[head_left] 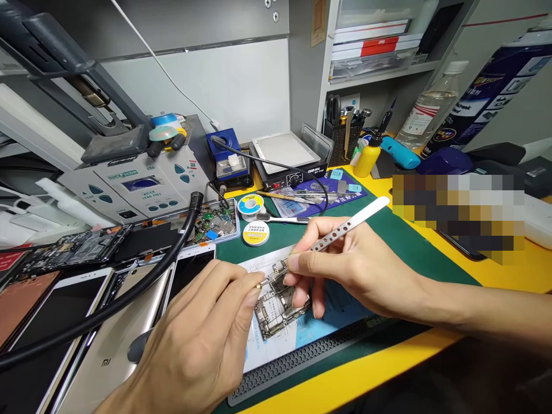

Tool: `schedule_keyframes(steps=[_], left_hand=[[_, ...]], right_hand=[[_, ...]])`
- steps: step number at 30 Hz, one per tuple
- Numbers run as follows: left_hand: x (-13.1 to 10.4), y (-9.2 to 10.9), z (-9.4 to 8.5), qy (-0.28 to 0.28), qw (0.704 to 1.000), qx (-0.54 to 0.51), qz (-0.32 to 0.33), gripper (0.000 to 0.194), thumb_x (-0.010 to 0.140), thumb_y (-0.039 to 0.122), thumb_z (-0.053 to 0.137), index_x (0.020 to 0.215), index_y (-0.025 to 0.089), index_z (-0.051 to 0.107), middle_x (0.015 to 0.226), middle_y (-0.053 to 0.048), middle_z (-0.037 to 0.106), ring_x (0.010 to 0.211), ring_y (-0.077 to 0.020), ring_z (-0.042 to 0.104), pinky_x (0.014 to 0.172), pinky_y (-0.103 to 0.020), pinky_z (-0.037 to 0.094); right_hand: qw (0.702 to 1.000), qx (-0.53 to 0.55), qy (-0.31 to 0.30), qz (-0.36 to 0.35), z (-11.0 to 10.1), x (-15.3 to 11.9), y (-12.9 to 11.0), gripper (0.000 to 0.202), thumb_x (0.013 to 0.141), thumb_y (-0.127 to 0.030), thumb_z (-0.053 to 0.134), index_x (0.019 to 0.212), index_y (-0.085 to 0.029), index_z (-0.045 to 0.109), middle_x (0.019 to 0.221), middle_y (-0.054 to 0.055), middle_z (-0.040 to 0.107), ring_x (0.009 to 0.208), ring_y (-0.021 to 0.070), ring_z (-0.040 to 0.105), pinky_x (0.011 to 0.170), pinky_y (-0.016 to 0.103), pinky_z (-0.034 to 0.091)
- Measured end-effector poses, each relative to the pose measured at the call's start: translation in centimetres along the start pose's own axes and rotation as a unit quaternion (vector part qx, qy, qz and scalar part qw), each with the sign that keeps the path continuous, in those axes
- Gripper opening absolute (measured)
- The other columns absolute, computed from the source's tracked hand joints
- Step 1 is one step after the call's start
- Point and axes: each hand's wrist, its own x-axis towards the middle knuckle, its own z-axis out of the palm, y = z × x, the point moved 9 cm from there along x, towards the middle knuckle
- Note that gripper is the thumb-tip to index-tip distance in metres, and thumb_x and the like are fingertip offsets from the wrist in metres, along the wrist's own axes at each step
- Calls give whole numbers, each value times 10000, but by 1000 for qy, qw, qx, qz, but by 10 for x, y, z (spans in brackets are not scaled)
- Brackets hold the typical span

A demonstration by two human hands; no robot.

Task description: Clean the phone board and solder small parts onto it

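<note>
Head view: the right hand (pixel 366 261) pinches perforated tweezers (pixel 345 227) over the circuit board (pixel 276 313), near the centre of the tabletop. The left hand (pixel 207 328) has its fingers closed at the board's 10 o'clock, grip unclear. A round tin (pixel 256 234) sits at 11 o'clock.

The right hand (pixel 357 261) hides part of the circuit board (pixel 271 315); a pixelated patch (pixel 459 218) obscures the right side.

A yellow bottle (pixel 368 159) is seen near a clear bottle (pixel 432 106); a gold phone (pixel 116 339) is crossed by a black hose (pixel 142 287).
</note>
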Motion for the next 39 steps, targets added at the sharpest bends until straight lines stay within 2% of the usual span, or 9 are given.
schedule_keyframes(steps=[11, 16, 28, 39], left_hand=[[0, -2, 3, -5, 1000, 11, 0, 277, 1040, 26, 512, 1286, 112, 605, 1062, -80, 602, 953, -177, 564, 843, -325, 473], [3, -1, 0, 9, 1000, 10, -1, 205, 1039, 24, 519, 1193, 133, 597, 1014, -46, 610, 912, -149, 559, 844, -290, 466], [-2, -5, 3, -4, 1000, 3, 1, 223, 1043, 24, 499, 1206, 133, 606, 1033, -76, 607, 944, -180, 567, 846, -323, 488], [0, -2, 2, -2, 1000, 12, 7, 200, 1042, 21, 499, 1181, 120, 603, 1023, -71, 585, 923, -171, 551, 832, -320, 475]], right_hand=[[1000, -7, 3, -1, 0, -2, 0, 365, 655, -200, 949, 695, -168, 587, 671, 46, 756, 535, 172, 716, 419, 215, 572], [1000, -6, 6, 3, 0, -1, 1, 375, 643, -193, 952, 699, -168, 582, 671, 48, 757, 528, 170, 713, 419, 219, 576], [1000, -2, 0, 1, 1, -2, 0, 355, 658, -199, 947, 688, -160, 596, 679, 45, 753, 539, 164, 716, 424, 208, 581], [1000, -4, 4, -3, 0, -1, 0, 364, 655, -188, 944, 693, -164, 582, 667, 42, 753, 531, 163, 715, 427, 211, 583]])
